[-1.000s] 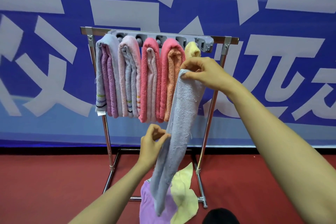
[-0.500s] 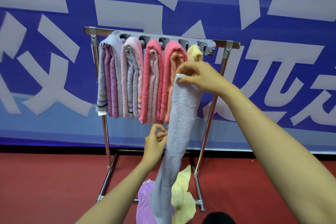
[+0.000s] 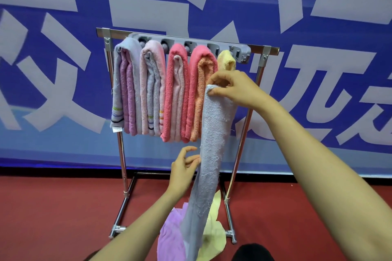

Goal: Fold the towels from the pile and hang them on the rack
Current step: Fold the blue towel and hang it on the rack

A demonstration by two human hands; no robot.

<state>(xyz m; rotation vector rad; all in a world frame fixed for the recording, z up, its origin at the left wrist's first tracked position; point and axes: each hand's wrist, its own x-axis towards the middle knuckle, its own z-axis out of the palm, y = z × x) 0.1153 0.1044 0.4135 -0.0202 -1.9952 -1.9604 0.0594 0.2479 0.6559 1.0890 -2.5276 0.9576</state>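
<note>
My right hand (image 3: 239,89) is up in front of the rack (image 3: 263,50), its fingers (image 3: 214,91) clamped on the top end of the grey towel (image 3: 214,133), thumb and forefinger pinching the folded edge. The towel hangs from that pinch as a long narrow strip, running down past the rack's right post, with its lower end over the pile (image 3: 169,237) on the floor (image 3: 53,207).

My left hand (image 3: 184,165) is lower, at the strip's left edge about halfway down. Its fingers are loosely curled with the tips against the cloth; I cannot tell whether they grip it or only touch it.

The hung towels (image 3: 152,82) sit side by side on the rack's pegs: a lavender one, a pale pink one, two coral ones and a yellow one at the right, just above my right hand. The pile shows a purple towel and a yellow towel between the rack's feet. A blue banner (image 3: 63,91) with large pale characters stands behind.
</note>
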